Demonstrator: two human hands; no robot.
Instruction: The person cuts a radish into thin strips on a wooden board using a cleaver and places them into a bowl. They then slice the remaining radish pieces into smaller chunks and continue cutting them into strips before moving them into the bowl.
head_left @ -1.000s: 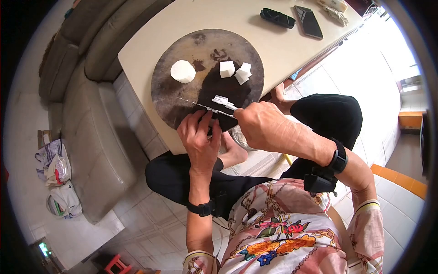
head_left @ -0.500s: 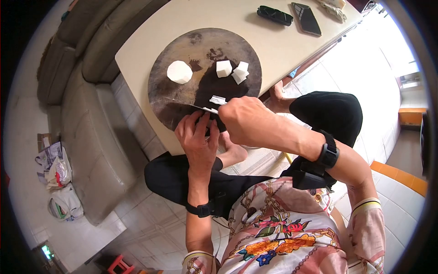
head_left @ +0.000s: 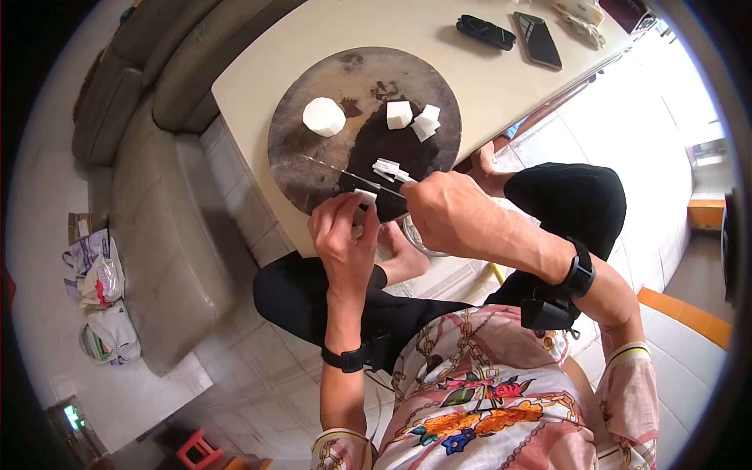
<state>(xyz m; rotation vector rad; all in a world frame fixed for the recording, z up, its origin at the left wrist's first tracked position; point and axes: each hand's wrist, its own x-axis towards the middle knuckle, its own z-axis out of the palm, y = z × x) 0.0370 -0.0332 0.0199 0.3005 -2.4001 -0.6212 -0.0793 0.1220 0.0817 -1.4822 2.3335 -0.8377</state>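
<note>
Small white block (head_left: pixel 365 196): stands near the near edge of the round, dark-stained board (head_left: pixel 427 86), partly hidden by the left hand (head_left: pixel 342 227); its bare face slants roughly along the blade, though its full long axis cannot be told.
White many-sided chunk (head_left: pixel 323 117): lies by itself toward the board's far left edge.
Left grip: thumb and fingers pinch the block from both sides at the near edge.
Thin-bladed knife (head_left: pixel 345 173): its long axis runs slantwise across the board, tip toward the left edge, handle end toward the near right edge.
What has shifted: half a second ago the blade lay against the block; now a dark gap parts them and the right fist is farther from the left hand, so the blade is judged to be clear, with no cut under way at this instant.
Pile of thin white sticks (head_left: pixel 389 169): just past the blade's far side, near the right fist.
White cube-like piece (head_left: pixel 399 114): toward the far right edge.
Flat white slices (head_left: pixel 426 123): overlap just beside that piece, nearer the right edge.
Right grip: right hand (head_left: pixel 450 205) is closed around the handle, which it hides, by the near right edge.
</note>
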